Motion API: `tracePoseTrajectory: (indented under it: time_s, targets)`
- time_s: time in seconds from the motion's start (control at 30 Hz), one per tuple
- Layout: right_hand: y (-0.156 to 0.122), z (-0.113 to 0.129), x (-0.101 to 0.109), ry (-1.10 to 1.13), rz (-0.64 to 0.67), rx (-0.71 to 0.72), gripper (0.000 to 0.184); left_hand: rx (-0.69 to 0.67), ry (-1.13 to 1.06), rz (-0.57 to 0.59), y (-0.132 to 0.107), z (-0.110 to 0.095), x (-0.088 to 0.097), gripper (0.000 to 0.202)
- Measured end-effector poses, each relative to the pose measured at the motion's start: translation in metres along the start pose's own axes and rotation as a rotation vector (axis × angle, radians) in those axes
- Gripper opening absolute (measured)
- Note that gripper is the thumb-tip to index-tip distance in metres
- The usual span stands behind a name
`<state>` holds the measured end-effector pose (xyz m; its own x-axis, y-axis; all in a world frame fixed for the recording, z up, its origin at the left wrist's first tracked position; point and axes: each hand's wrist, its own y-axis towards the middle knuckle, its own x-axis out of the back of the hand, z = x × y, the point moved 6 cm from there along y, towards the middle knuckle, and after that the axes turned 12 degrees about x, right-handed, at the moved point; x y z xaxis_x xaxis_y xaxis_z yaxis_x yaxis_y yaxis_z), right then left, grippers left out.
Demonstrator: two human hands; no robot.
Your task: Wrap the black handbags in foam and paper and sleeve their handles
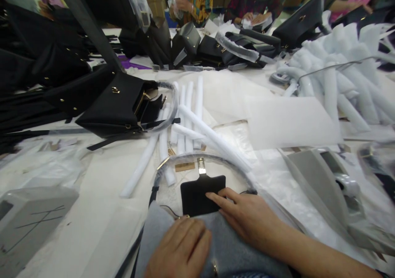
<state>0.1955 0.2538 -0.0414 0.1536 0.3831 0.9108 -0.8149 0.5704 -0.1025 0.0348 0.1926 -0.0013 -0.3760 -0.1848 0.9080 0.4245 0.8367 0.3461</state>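
My left hand rests palm down, fingers curled, on a grey fabric bag at the bottom centre. My right hand lies flat on the same grey bag, its fingertips stretched onto a small black leather flap with a metal clasp. A plastic-wrapped curved handle arches above the flap. Neither hand grips anything that I can see.
Several white foam tubes lie beyond the flap. A black handbag sits to the left, with more black bags at the back. A heap of white foam rolls fills the right. Other people's hands work at the far edge.
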Motion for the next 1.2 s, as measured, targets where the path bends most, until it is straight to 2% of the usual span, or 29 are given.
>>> tracePoseTrajectory:
  time_s: [0.1,0.23,0.33,0.43,0.5,0.57,0.7,0.77,0.83,0.93,1.07,1.2]
  targets:
    - [0.001,0.000,0.001,-0.004,-0.004,0.007,0.058,-0.073,-0.100,0.051,-0.011,-0.006,-0.004,0.036]
    - [0.002,0.000,0.003,0.019,-0.036,0.002,0.054,-0.168,0.027,0.152,-0.031,-0.011,-0.009,0.062]
    - [-0.001,-0.001,0.008,0.065,-0.074,-0.011,0.050,-0.131,0.054,0.234,-0.042,-0.012,-0.012,0.070]
    - [0.000,0.000,0.024,0.142,-0.163,0.006,0.043,-0.047,0.009,0.327,-0.048,-0.012,-0.017,0.067]
    - [0.008,-0.001,0.040,0.151,-0.265,0.013,0.035,-0.003,-0.022,0.369,-0.050,-0.012,-0.021,0.063]
    - [0.025,-0.008,0.055,0.138,-0.342,-0.041,0.033,0.021,-0.038,0.384,-0.050,-0.012,-0.023,0.061]
    - [0.065,-0.019,0.066,0.241,-0.306,-0.164,0.033,0.020,-0.037,0.362,-0.048,-0.013,-0.023,0.059]
    - [0.071,-0.014,0.069,0.286,-0.299,-0.164,0.029,0.010,-0.039,0.339,-0.047,-0.015,-0.020,0.058]
    - [0.060,0.002,0.070,0.337,-0.339,-0.119,0.027,0.007,-0.055,0.321,-0.047,-0.016,-0.017,0.057]
    - [0.020,0.037,0.064,0.379,-0.422,0.062,0.021,0.016,-0.097,0.289,-0.047,-0.017,-0.012,0.054]
    - [-0.030,0.072,0.029,0.242,-0.389,0.305,0.034,0.024,-0.151,0.246,-0.047,-0.019,-0.008,0.050]
    - [-0.043,0.077,-0.001,0.118,-0.366,0.406,0.034,0.054,-0.178,0.194,-0.051,-0.020,-0.006,0.043]
